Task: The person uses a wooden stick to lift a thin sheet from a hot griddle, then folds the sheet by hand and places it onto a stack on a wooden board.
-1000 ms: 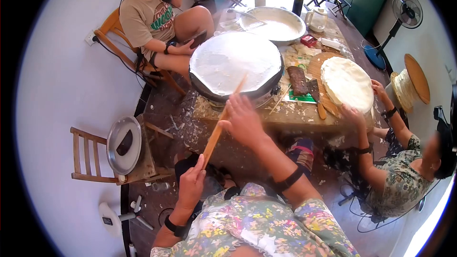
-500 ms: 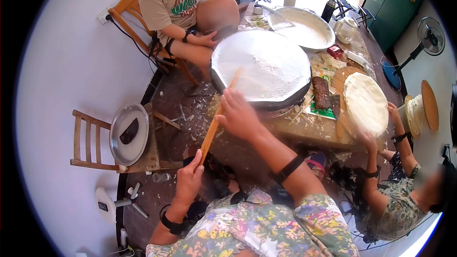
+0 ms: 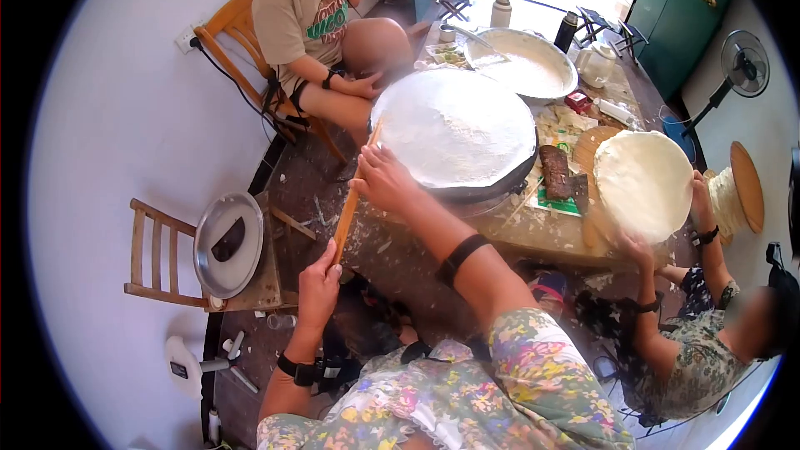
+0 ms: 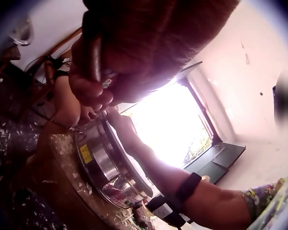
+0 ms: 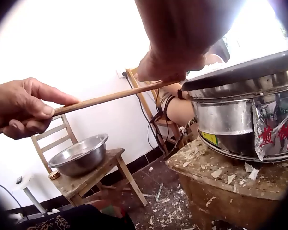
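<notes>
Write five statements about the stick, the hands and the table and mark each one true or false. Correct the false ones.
1. The left hand and the right hand are both on the wooden stick. True.
2. The metal basin stands on the floor. False: the basin stands on a wooden seat.
3. A white layer covers the top of the round griddle. True.
4. The left hand is nearer the griddle. False: the right hand is.
5. The brown oblong block lies between the griddle and the pale round sheet. True.
</notes>
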The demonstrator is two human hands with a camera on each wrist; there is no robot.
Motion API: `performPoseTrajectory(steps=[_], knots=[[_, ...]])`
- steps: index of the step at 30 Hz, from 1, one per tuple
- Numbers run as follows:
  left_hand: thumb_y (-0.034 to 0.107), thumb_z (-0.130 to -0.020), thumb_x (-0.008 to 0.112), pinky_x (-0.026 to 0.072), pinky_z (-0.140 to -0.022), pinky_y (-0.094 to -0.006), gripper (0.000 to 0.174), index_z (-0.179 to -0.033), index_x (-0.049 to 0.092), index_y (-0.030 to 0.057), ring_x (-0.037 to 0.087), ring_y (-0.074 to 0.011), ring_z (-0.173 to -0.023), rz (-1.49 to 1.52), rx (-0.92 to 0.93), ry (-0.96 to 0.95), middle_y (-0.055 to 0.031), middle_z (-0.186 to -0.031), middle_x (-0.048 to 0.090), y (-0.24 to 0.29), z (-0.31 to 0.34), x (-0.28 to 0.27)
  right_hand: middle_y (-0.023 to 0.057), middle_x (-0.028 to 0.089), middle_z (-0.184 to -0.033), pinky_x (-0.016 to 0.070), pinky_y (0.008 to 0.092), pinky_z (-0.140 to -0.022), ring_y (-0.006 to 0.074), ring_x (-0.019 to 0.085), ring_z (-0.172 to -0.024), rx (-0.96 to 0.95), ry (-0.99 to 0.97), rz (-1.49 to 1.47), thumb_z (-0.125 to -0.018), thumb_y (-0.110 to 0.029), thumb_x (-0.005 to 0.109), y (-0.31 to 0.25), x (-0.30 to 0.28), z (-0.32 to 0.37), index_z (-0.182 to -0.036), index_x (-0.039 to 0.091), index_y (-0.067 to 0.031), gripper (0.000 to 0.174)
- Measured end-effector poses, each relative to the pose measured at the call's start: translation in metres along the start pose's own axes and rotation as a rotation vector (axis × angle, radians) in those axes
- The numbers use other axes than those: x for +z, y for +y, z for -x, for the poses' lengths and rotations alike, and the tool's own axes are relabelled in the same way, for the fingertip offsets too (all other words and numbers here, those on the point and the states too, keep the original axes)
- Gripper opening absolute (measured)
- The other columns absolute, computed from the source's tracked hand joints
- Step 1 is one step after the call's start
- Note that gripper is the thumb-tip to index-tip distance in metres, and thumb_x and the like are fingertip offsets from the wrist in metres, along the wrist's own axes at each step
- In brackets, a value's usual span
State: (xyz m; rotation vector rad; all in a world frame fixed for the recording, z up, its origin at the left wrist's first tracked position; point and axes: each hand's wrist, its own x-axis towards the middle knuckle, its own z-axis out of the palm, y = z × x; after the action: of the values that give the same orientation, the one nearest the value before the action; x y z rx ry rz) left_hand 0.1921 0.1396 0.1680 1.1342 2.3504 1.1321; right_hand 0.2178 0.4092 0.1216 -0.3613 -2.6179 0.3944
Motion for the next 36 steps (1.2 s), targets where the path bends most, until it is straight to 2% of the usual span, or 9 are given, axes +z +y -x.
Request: performPoseTrajectory(steps=[5, 8, 9, 12, 15, 18, 21, 24, 36], knots=[[0.001, -0.086, 0.057, 0.0501, -0.068, -0.0342, 0.048, -0.135, 0.055, 0.0032, 0.061, -0.0335, -0.066, 0.012, -0.229, -0.038, -0.0304, -0.086, 0.062, 0.032, 0.021, -0.005, 0.0286, 0.041, -0.147, 0.0183, 0.0429, -0.12, 0.0372, 0.034, -0.141, 0.05, -0.097, -0.066, -0.097, -0.049, 0.045, -0.03, -0.035, 0.013, -0.133, 0.049, 0.0116, 0.071], [0.001, -0.087, 0.057, 0.0502, -0.069, -0.034, 0.048, -0.135, 0.055, 0.0029, 0.062, -0.0325, -0.067, -0.057, -0.016, 0.011, -0.0291, -0.086, 0.062, 0.026, 0.04, -0.004, 0.0292, 0.039, -0.148, 0.0158, 0.0437, -0.121, 0.0371, 0.029, -0.144, 0.082, 0.045, -0.056, -0.098, -0.051, 0.043, -0.035, -0.041, 0.041, -0.137, 0.045, 0.0121, 0.074], [0.001, -0.089, 0.056, 0.046, -0.058, -0.0255, 0.052, -0.141, 0.051, 0.0054, 0.052, -0.0092, -0.059, -0.068, 0.091, 0.0, -0.006, -0.071, 0.057, 0.025, 0.039, -0.006, 0.0292, 0.038, -0.148, 0.0154, 0.0439, -0.121, 0.0372, 0.029, -0.144, 0.115, 0.099, -0.02, -0.098, -0.051, 0.043, -0.034, -0.046, 0.048, -0.137, 0.044, 0.012, 0.075], [-0.001, -0.089, 0.056, 0.0458, -0.06, -0.0253, 0.051, -0.14, 0.052, 0.0061, 0.054, -0.0088, -0.062, -0.094, 0.464, -0.019, -0.0067, -0.075, 0.059, 0.038, 0.016, -0.003, 0.0292, 0.037, -0.149, 0.0146, 0.0448, -0.121, 0.0373, 0.027, -0.145, 0.219, 0.201, 0.072, -0.097, -0.052, 0.044, -0.02, -0.077, 0.076, -0.14, 0.042, 0.0117, 0.077], [-0.001, -0.089, 0.056, 0.0463, -0.065, -0.0235, 0.05, -0.138, 0.053, 0.004, 0.058, -0.0092, -0.066, -0.129, 0.494, -0.153, -0.0083, -0.079, 0.064, 0.061, -0.022, 0.006, 0.0291, 0.035, -0.151, 0.0157, 0.046, -0.12, 0.0376, 0.027, -0.145, 0.298, 0.19, 0.164, -0.097, -0.053, 0.045, 0.014, -0.105, 0.09, -0.141, 0.041, 0.0115, 0.078], [-0.001, -0.089, 0.056, 0.0501, -0.066, -0.0313, 0.05, -0.138, 0.052, 0.0025, 0.062, -0.0176, -0.065, -0.018, 0.329, -0.293, -0.0188, -0.08, 0.067, 0.081, -0.062, 0.016, 0.029, 0.034, -0.151, 0.0166, 0.0462, -0.12, 0.0377, 0.027, -0.145, 0.338, 0.157, 0.204, -0.098, -0.053, 0.044, 0.048, -0.118, 0.078, -0.141, 0.04, 0.0112, 0.078], [0.001, -0.091, 0.054, 0.0437, -0.049, -0.0256, 0.049, -0.14, 0.052, 0.0035, 0.054, -0.0101, -0.052, 0.191, -0.011, -0.439, -0.0057, -0.068, 0.06, 0.116, -0.096, 0.018, 0.0282, 0.034, -0.152, 0.0179, 0.0455, -0.12, 0.0374, 0.027, -0.146, 0.357, 0.118, 0.198, -0.099, -0.055, 0.04, 0.077, -0.118, 0.055, -0.142, 0.039, 0.0105, 0.079], [0.005, -0.095, 0.051, 0.0333, -0.032, -0.0205, 0.051, -0.146, 0.045, 0.0077, 0.037, -0.0041, -0.037, 0.302, -0.146, -0.53, 0.0044, -0.058, 0.045, 0.129, -0.132, 0.024, 0.0265, 0.034, -0.152, 0.019, 0.0445, -0.119, 0.0366, 0.027, -0.146, 0.384, 0.077, 0.184, -0.099, -0.056, 0.039, 0.109, -0.113, 0.028, -0.143, 0.039, 0.0094, 0.079], [0.006, -0.094, 0.048, 0.0341, -0.031, -0.021, 0.05, -0.144, 0.047, 0.0064, 0.038, -0.0053, -0.035, 0.284, -0.254, -0.763, 0.002, -0.055, 0.044, 0.141, -0.21, 0.046, 0.0248, 0.049, -0.142, 0.0244, 0.0422, -0.118, 0.0347, 0.039, -0.139, 0.438, 0.064, 0.157, -0.099, -0.049, 0.043, 0.177, -0.105, 0.029, -0.132, 0.054, 0.0079, 0.067]])
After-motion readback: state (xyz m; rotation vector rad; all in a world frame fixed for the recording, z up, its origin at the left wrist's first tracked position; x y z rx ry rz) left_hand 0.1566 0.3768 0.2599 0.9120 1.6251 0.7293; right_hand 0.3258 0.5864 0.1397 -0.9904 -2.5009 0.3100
